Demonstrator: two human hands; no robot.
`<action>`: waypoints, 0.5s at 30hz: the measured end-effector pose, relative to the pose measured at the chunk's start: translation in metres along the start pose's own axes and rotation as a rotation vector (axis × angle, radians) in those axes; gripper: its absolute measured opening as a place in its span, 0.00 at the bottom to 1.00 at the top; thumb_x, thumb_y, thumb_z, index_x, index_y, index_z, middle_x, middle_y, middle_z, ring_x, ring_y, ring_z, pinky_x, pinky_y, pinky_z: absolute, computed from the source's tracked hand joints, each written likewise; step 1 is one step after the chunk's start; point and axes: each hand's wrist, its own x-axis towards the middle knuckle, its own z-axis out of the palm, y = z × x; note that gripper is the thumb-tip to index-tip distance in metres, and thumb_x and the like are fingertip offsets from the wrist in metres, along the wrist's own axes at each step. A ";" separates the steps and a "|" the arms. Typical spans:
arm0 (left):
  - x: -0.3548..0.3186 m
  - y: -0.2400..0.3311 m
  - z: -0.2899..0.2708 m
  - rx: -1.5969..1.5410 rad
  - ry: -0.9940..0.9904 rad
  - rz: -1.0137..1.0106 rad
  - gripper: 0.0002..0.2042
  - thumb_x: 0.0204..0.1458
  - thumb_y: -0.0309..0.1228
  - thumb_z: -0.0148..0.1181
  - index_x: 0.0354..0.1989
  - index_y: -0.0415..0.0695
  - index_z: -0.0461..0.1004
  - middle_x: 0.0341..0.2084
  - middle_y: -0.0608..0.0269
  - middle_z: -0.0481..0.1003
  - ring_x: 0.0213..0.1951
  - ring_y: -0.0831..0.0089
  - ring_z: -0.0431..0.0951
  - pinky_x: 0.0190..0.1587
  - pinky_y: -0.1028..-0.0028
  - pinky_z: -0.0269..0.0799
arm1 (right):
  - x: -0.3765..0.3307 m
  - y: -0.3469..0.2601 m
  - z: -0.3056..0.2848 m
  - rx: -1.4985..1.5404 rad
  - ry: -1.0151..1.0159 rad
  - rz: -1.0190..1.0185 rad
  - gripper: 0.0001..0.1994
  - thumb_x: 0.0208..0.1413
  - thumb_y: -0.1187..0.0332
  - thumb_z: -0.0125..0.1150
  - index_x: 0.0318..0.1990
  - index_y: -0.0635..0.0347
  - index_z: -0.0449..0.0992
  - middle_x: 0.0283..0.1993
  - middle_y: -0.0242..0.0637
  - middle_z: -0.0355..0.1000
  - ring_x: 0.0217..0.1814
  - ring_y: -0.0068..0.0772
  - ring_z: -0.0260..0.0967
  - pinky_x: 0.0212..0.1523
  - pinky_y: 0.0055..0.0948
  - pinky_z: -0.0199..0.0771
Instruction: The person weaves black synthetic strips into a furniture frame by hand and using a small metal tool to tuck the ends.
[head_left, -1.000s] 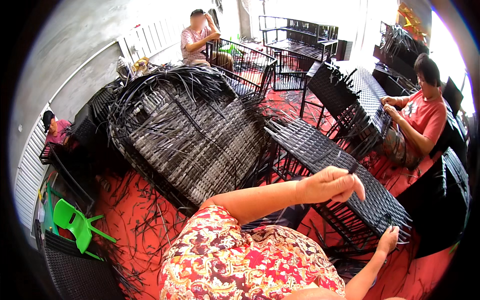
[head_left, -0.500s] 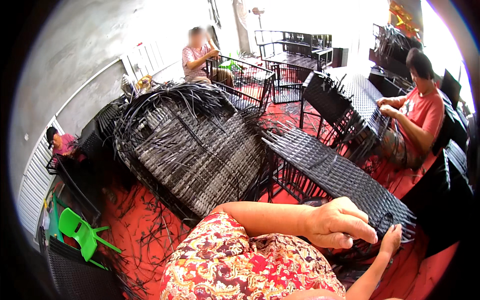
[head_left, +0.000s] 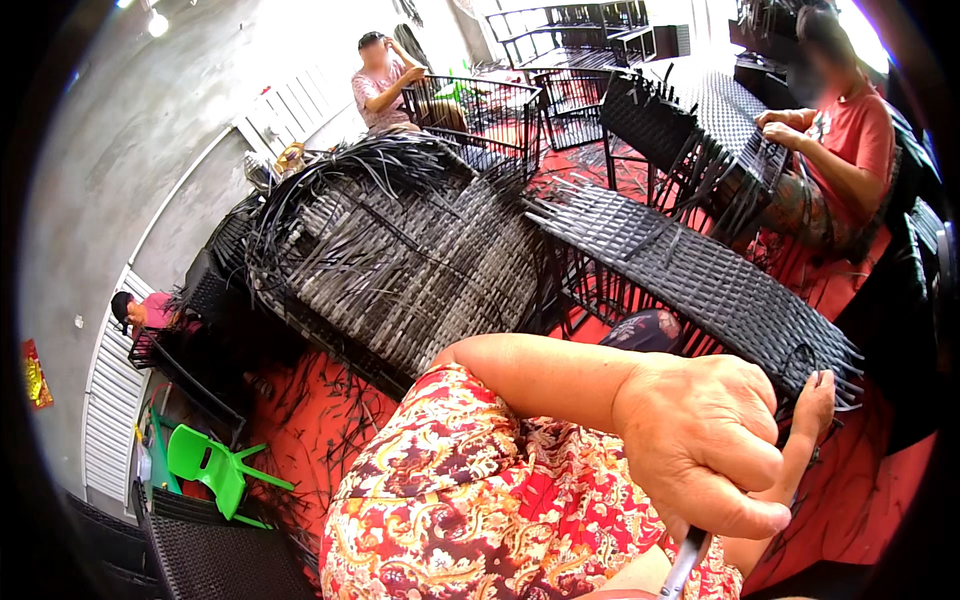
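Note:
A long dark grey woven rattan panel (head_left: 690,265) on a black frame slants across the middle right, with loose strand ends along its near right end. My left hand (head_left: 705,440) is closed in a fist in front of me, its forearm crossing over my patterned clothing. From under this fist juts a shiny, narrow metal tool (head_left: 685,565); its kind cannot be made out. Beyond it, my right hand (head_left: 812,405) reaches up to the panel's loose end, fingers together beside a looped black strand (head_left: 800,358). Most of that hand's grip is hidden.
A large, round-ended woven piece (head_left: 400,260) with a heap of loose strands lies left of centre. Strand scraps litter the red floor (head_left: 300,410). A green chair (head_left: 210,465) stands at lower left. Co-workers sit at back left, far left and right (head_left: 850,150) among black frames.
The view has shifted, so the room appears displaced. My left hand has come nearer and lower, curled into a fist, and the metal tool now shows beneath it. My right hand stays by the panel's end.

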 end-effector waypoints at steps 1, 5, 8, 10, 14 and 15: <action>-0.002 -0.006 0.006 -0.020 0.024 0.024 0.21 0.56 0.48 0.45 0.37 0.39 0.71 0.14 0.71 0.58 0.12 0.76 0.63 0.11 0.72 0.56 | -0.002 0.003 -0.009 -0.025 0.008 0.021 0.10 0.56 0.61 0.48 0.38 0.57 0.68 0.39 0.46 0.71 0.41 0.51 0.68 0.39 0.45 0.67; 0.014 -0.005 0.016 -0.083 0.075 0.068 0.12 0.51 0.39 0.53 0.32 0.41 0.71 0.14 0.71 0.57 0.11 0.77 0.63 0.11 0.73 0.59 | -0.006 -0.009 -0.021 -0.040 -0.002 0.046 0.12 0.55 0.60 0.49 0.39 0.58 0.71 0.40 0.46 0.72 0.42 0.50 0.70 0.40 0.45 0.68; 0.016 0.002 0.023 -0.044 0.083 0.043 0.07 0.42 0.30 0.59 0.29 0.43 0.72 0.13 0.72 0.56 0.10 0.77 0.63 0.11 0.73 0.59 | 0.001 -0.014 -0.020 -0.039 -0.017 0.047 0.12 0.55 0.61 0.49 0.38 0.58 0.71 0.39 0.46 0.72 0.41 0.50 0.70 0.40 0.46 0.68; 0.015 -0.005 0.030 -0.091 0.108 0.083 0.07 0.42 0.30 0.59 0.28 0.43 0.72 0.13 0.72 0.56 0.10 0.77 0.63 0.11 0.73 0.58 | 0.006 -0.012 -0.023 -0.064 -0.014 0.072 0.12 0.55 0.61 0.49 0.38 0.58 0.71 0.39 0.47 0.72 0.41 0.51 0.70 0.40 0.46 0.69; 0.017 -0.008 0.039 -0.112 0.106 0.100 0.07 0.44 0.32 0.58 0.29 0.42 0.72 0.13 0.71 0.57 0.10 0.77 0.63 0.11 0.74 0.58 | 0.008 -0.011 -0.027 -0.068 -0.010 0.104 0.12 0.54 0.61 0.48 0.38 0.58 0.72 0.39 0.47 0.73 0.40 0.51 0.70 0.39 0.46 0.69; 0.019 -0.007 0.039 -0.099 0.097 0.103 0.07 0.45 0.32 0.58 0.29 0.42 0.72 0.14 0.71 0.57 0.10 0.77 0.63 0.11 0.74 0.59 | 0.009 -0.015 -0.028 -0.061 -0.012 0.103 0.12 0.54 0.61 0.48 0.38 0.58 0.72 0.39 0.47 0.73 0.40 0.51 0.70 0.39 0.46 0.69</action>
